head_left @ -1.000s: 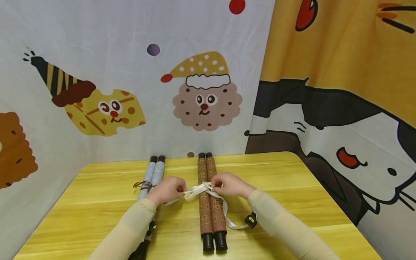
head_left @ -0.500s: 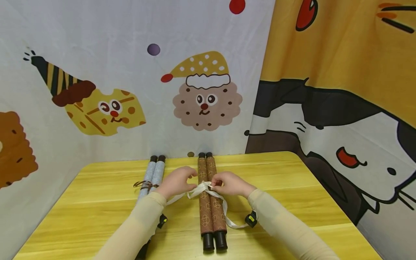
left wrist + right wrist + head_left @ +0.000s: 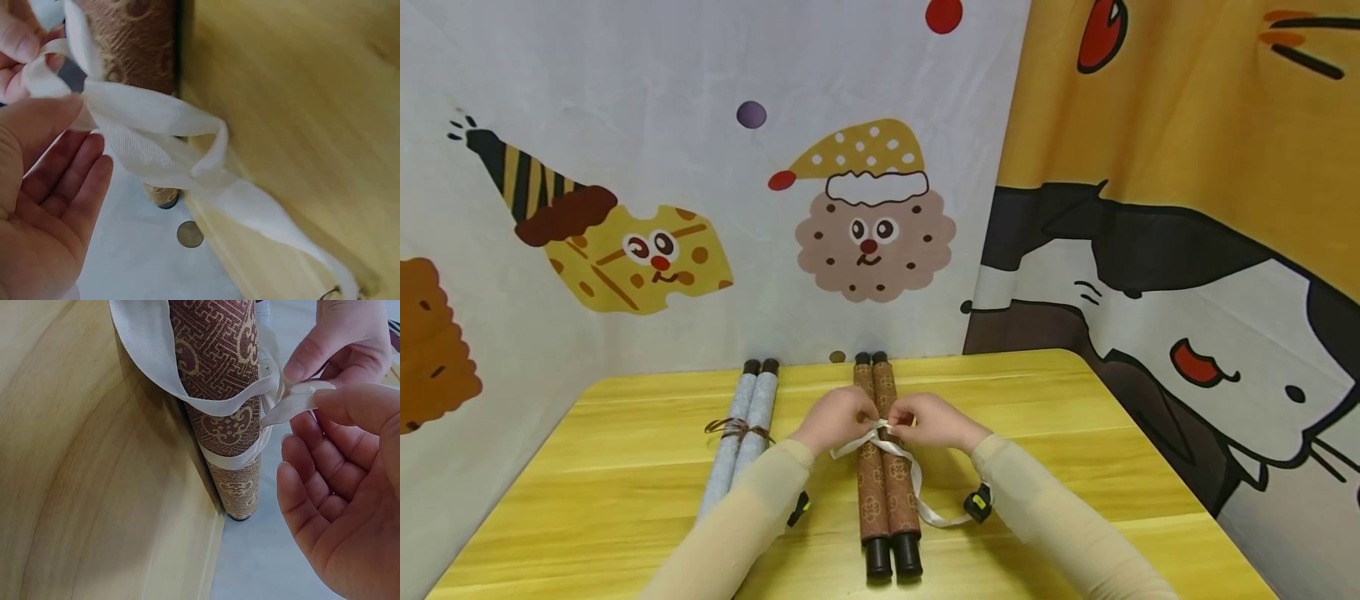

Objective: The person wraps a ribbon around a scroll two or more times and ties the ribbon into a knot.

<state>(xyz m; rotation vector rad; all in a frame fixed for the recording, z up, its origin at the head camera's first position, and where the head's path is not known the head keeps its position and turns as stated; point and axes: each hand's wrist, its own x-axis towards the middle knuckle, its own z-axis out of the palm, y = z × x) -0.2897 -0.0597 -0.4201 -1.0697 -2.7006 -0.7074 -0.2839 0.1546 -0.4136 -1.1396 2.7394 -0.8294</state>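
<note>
Two brown patterned scrolls (image 3: 871, 492) with black ends lie side by side on the table, a white ribbon (image 3: 250, 209) wrapped around them. In the head view my left hand (image 3: 837, 419) is over the left scroll, and its thumb and fingers pinch the ribbon by the knot. From the other side my right hand (image 3: 937, 422) pinches a looped part of the same ribbon between thumb and fingers, as the right wrist view shows. One ribbon tail hangs down past the right scroll onto the table. The fingers partly hide the knot.
To the left lie two pale blue scrolls (image 3: 763, 400), tied with a dark brown cord (image 3: 737, 427) and partly covered by my left forearm. The wooden table (image 3: 1075, 500) meets a cartoon-printed curtain (image 3: 685, 333) at its far edge. A black wrist device (image 3: 978, 503) sits by my right wrist.
My left hand has let go of the ribbon on the left, moved right and up to the knot, and pinches there. The right hand has stayed almost in place.
</note>
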